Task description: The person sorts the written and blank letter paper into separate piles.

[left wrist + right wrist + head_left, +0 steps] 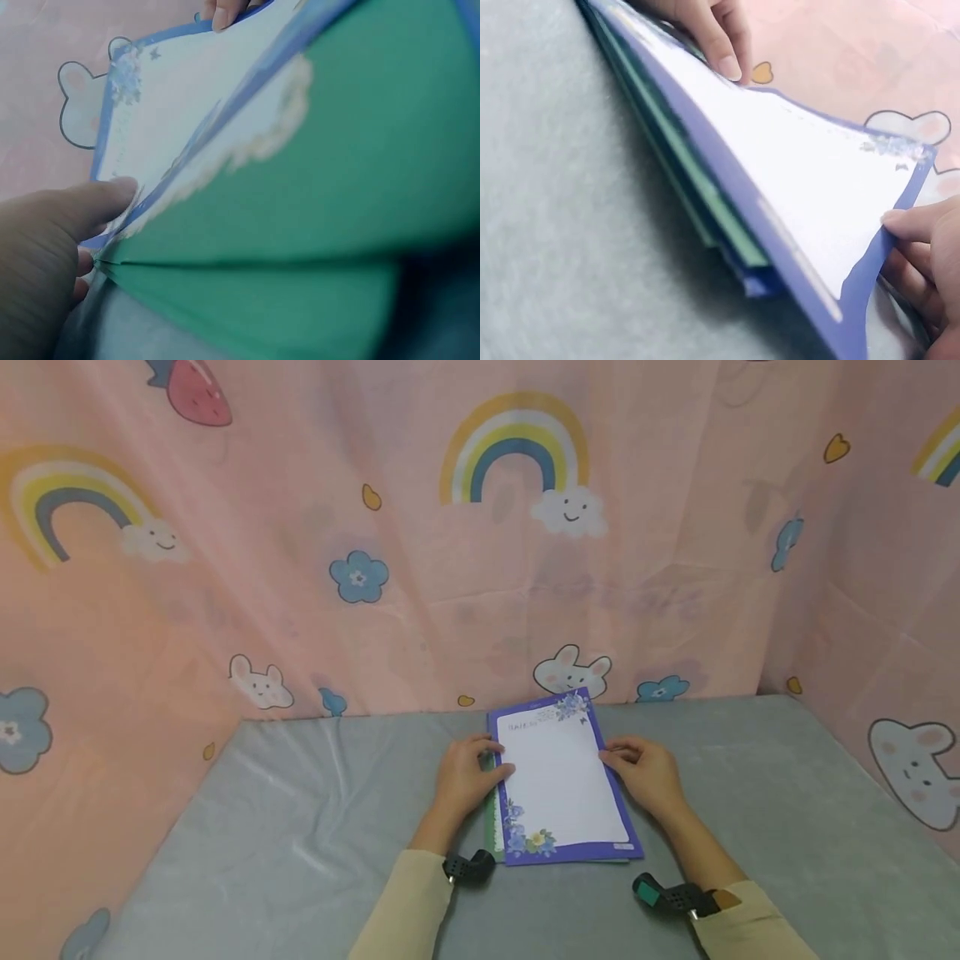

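A purple-bordered sheet of paper (562,777) with a white middle, blue flowers in two corners and small faint writing near its top lies over green sheets (360,150), which show along its left edge. My left hand (467,777) pinches the left edge of the papers, thumb on top and fingers beneath. On the opposite side, my right hand (647,772) holds the purple sheet's right edge between thumb and fingers. The right wrist view shows several layered edges below the purple sheet (795,202), raised apart from them near the right hand.
A grey cloth (300,827) covers the table. Behind and at both sides hangs a pink curtain (420,635) printed with rainbows, rabbits and flowers; the papers' top end comes close to it. Black wrist devices (471,867) sit on both wrists.
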The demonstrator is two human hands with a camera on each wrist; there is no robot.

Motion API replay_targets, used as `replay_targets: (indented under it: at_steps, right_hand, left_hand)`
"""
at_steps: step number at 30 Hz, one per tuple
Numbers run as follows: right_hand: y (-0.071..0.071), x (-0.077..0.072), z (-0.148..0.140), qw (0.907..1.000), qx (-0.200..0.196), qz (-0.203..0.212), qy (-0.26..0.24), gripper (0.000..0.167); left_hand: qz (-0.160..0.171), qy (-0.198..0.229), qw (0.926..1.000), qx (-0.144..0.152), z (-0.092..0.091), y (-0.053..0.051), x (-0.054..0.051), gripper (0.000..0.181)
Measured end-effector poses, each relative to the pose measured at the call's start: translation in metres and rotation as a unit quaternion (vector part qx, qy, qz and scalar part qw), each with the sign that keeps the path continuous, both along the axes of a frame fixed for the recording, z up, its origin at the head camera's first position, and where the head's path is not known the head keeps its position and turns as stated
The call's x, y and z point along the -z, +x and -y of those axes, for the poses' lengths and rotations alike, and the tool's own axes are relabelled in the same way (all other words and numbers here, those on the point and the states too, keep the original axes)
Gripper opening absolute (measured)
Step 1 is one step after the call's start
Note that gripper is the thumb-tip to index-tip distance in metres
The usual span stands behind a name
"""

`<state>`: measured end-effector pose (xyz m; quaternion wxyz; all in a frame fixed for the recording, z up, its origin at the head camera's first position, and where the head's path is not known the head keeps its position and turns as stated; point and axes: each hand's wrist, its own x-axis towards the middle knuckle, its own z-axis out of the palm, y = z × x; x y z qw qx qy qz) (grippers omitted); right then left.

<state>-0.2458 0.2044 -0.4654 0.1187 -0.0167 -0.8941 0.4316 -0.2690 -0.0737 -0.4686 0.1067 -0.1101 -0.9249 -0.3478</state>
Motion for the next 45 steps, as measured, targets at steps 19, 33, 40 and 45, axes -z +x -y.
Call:
replay_targets:
  at_steps: [19,33,40,45]
  right_hand:
    - [0.003,-0.01,-0.014,0.9902,-0.017,0.063,-0.124,0.043]
    - [0.013,-0.052,-0.019,0.9881,-0.049,0.089,-0.116,0.042]
    - [0.019,-0.071,-0.033,0.9903,-0.049,0.074,-0.106,0.053]
    - [0.025,-0.076,-0.043,0.9885,-0.084,0.068,-0.106,0.052]
  left_hand:
    - [0.014,0.095,0.9954,0.002,-0.002,0.004,-0.008,0.014]
    - [0.088,0.25,0.9641,0.018,-0.01,0.01,-0.041,0.014]
    - [0.133,0.241,0.9582,0.079,-0.022,0.016,-0.052,0.025]
    - [0.138,0.242,0.9544,0.108,-0.033,0.022,-0.048,0.028]
